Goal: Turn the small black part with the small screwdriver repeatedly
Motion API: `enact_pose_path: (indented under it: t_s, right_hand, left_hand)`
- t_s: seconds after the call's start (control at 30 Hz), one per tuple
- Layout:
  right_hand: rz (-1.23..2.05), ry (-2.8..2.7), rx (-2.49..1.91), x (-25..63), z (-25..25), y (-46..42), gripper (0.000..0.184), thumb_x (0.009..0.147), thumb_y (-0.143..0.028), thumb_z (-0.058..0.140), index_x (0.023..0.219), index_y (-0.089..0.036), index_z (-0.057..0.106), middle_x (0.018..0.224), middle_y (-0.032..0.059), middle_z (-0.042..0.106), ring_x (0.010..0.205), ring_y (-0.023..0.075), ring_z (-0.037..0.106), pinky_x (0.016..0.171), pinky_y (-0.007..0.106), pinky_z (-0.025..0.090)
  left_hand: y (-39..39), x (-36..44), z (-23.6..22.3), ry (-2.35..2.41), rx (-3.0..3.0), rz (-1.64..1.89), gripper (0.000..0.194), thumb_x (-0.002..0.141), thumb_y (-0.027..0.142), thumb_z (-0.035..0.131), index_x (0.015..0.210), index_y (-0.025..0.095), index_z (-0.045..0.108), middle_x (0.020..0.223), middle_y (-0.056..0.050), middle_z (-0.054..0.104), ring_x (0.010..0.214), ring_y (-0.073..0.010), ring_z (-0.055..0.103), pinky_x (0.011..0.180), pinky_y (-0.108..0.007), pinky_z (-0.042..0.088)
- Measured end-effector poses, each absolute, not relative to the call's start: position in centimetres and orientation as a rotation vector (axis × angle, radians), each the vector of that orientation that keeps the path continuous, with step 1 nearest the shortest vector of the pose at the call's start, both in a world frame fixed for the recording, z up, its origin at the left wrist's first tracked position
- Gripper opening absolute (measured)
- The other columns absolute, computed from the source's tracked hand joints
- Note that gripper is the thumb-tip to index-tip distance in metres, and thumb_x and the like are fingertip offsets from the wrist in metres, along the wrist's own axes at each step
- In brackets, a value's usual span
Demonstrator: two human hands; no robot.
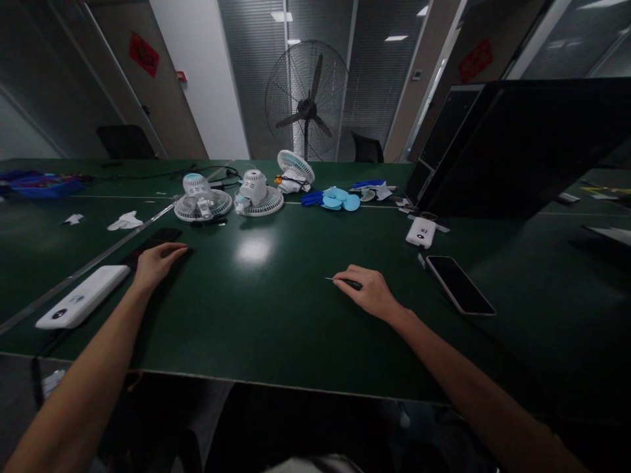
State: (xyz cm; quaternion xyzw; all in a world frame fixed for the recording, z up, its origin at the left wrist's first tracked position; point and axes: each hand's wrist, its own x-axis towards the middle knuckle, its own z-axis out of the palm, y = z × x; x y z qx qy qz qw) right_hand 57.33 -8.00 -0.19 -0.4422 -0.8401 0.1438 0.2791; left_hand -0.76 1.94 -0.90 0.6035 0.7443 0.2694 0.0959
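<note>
My left hand (156, 261) lies flat on the dark green table (276, 328), fingers stretched out over the near end of a black phone (158, 239). My right hand (369, 291) rests on the table near the middle, fingers pinched round a thin screwdriver (342, 281) whose metal tip points left. Three small white desk fans (203, 198) (256, 193) (294, 171) lie face down or tilted at the back of the table. Light blue fan blades (340, 198) lie beside them.
A white power bank (83, 295) lies at the left edge, another white device (420, 231) and a black phone (459, 284) to the right. A dark monitor (522, 144) stands at the right. A blue tray (42, 185) sits far left, a big standing fan (306, 98) behind the table.
</note>
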Motion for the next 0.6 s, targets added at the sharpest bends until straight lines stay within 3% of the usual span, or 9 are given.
enact_pose_path:
  t_s: [0.33,0.6]
  right_hand:
    - [0.359,-2.262,-1.178,57.41,-0.14,-8.0,0.025,0.105,-0.04,0.055,0.117,-0.027,0.073,0.104,0.0034,0.072,0.086,0.0177,0.069,0.073,0.032,0.056]
    - [0.389,-2.257,-1.159,57.42,-0.27,-8.02,0.025,0.105,-0.04,0.055,0.118,-0.027,0.072,0.104,0.0036,0.072,0.087,0.0182,0.068,0.074,0.032,0.056]
  left_hand:
    - [1.76,-1.31,-1.36,2.091,1.7,0.921,0.056,0.083,0.057,0.069,0.125,0.019,0.073,0.12,-0.006,0.073,0.112,-0.0253,0.063,0.096,-0.028,0.043]
    - [1.55,-1.49,-1.22,2.107,1.668,0.905,0.052,0.084,0.053,0.072,0.124,0.02,0.073,0.121,-0.005,0.073,0.113,-0.0243,0.063,0.098,-0.029,0.044]
